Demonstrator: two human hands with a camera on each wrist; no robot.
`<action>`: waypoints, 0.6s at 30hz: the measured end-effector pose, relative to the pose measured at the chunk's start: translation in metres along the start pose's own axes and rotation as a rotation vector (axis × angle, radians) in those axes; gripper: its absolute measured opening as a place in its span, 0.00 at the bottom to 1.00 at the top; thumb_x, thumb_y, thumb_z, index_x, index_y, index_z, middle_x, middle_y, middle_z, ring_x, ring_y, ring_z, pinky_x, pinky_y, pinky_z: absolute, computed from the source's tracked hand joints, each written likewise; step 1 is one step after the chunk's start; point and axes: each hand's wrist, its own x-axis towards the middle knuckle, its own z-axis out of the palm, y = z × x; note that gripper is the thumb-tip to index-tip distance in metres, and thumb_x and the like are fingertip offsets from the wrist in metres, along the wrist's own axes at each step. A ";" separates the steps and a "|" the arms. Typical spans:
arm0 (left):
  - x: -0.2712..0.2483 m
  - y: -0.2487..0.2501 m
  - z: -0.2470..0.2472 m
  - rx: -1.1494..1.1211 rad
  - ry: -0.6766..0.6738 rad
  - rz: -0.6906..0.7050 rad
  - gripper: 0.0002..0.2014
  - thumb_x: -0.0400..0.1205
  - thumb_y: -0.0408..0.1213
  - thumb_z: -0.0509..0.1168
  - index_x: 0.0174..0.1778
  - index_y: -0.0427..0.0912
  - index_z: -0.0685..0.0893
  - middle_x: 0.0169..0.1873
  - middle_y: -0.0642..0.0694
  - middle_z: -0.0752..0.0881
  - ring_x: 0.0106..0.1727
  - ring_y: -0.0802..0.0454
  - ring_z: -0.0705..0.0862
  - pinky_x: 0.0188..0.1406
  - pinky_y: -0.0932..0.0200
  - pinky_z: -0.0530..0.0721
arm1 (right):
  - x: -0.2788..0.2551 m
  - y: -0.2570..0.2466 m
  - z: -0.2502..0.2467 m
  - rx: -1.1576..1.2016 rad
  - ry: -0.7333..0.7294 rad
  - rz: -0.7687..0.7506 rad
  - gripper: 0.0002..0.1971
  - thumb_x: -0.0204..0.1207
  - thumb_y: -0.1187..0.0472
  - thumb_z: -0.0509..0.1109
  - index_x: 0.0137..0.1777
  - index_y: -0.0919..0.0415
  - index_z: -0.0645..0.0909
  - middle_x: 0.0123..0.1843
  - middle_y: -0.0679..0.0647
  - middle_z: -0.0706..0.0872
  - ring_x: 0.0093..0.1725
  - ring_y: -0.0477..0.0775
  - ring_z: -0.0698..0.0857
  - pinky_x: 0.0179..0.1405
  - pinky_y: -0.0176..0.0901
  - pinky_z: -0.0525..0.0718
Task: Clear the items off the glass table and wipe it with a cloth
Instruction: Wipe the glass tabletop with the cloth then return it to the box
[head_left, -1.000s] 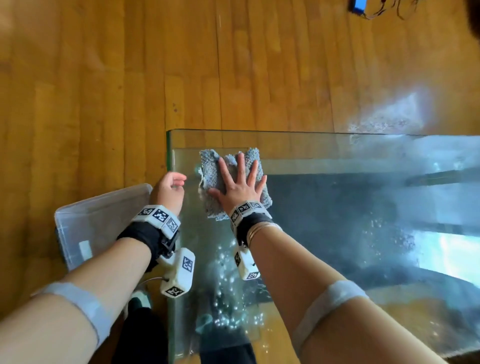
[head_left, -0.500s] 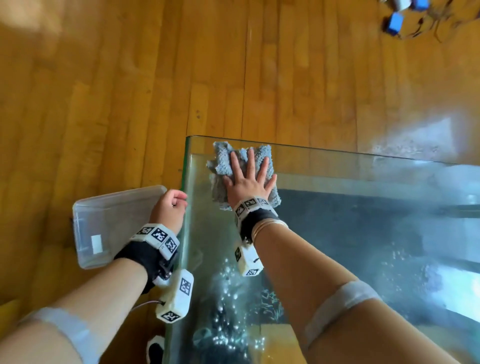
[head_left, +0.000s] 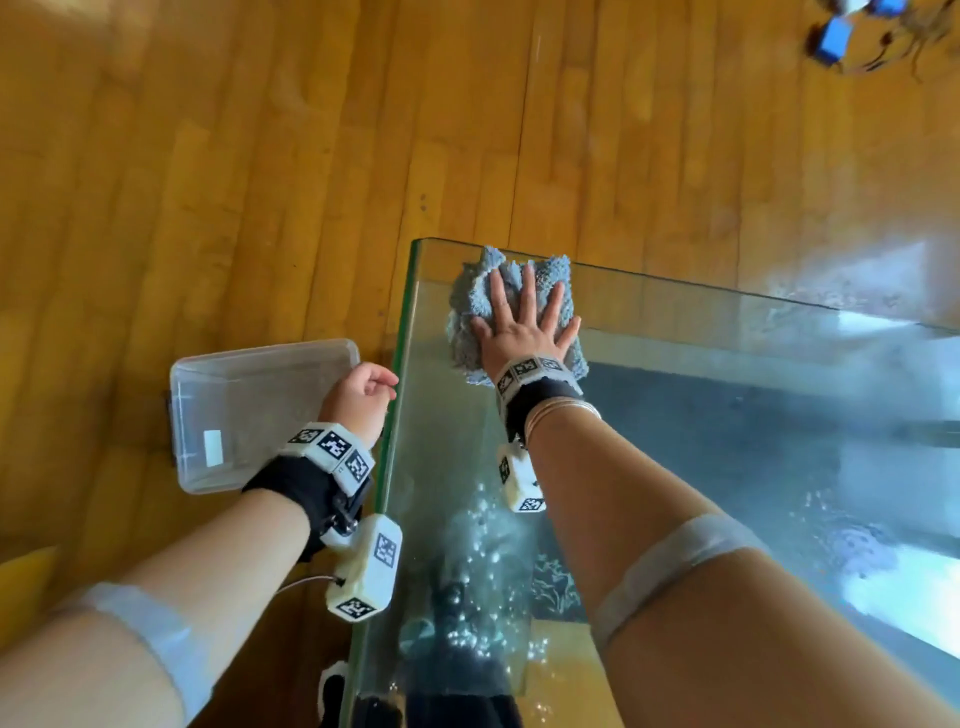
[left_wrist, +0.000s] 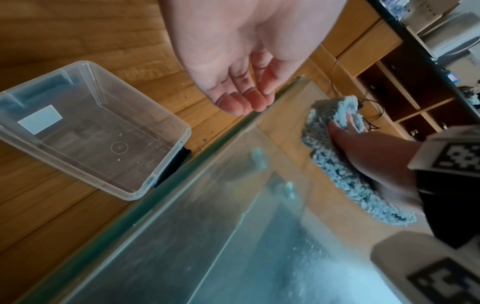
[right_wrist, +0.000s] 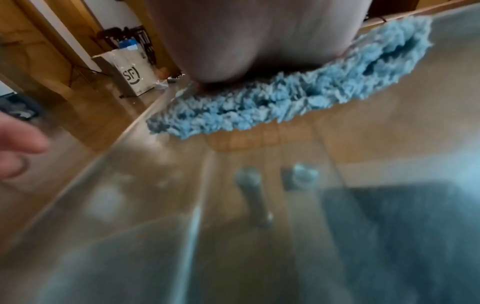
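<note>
Both hands: right hand (head_left: 524, 332) flat, fingers spread, pressing blue cloth (head_left: 467, 312) at glass table (head_left: 701, 312) corner; left hand (head_left: 358, 397) loosely curled, holding nothing. Advice: even pressure, overlapping strokes.

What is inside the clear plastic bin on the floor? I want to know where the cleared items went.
The clear plastic bin looks empty: only a white label and a few specks show. The left hand covers one corner in the head view.

The fluffy blue-grey microfibre cloth (head_left: 511, 317) lies on the clear glass table (head_left: 727, 374) at its far left corner, under the flat right hand (head_left: 524, 332). The left hand (head_left: 358, 400) hangs just beside the table's left edge. Left of that edge, the clear rectangular plastic storage bin (head_left: 249, 410) sits on the wooden plank floor (head_left: 260, 182).
</note>
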 end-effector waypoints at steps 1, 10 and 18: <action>-0.002 -0.004 0.000 0.012 -0.007 0.001 0.11 0.81 0.25 0.54 0.45 0.43 0.80 0.38 0.47 0.82 0.35 0.48 0.76 0.35 0.60 0.74 | -0.010 -0.008 0.007 0.005 -0.017 -0.015 0.29 0.83 0.38 0.43 0.80 0.33 0.35 0.83 0.43 0.28 0.82 0.62 0.28 0.77 0.72 0.31; -0.047 -0.048 0.000 0.034 -0.087 0.036 0.11 0.79 0.25 0.56 0.42 0.44 0.81 0.35 0.47 0.81 0.39 0.45 0.77 0.44 0.53 0.78 | -0.101 0.041 0.050 -0.041 -0.114 0.012 0.28 0.84 0.39 0.42 0.79 0.31 0.33 0.82 0.41 0.27 0.82 0.60 0.27 0.78 0.70 0.32; -0.086 -0.095 -0.007 0.046 -0.073 0.088 0.12 0.80 0.26 0.54 0.44 0.44 0.81 0.37 0.46 0.83 0.40 0.46 0.78 0.44 0.55 0.78 | -0.181 -0.016 0.112 -0.005 -0.153 -0.060 0.28 0.84 0.40 0.42 0.79 0.32 0.33 0.83 0.42 0.27 0.81 0.63 0.26 0.75 0.75 0.30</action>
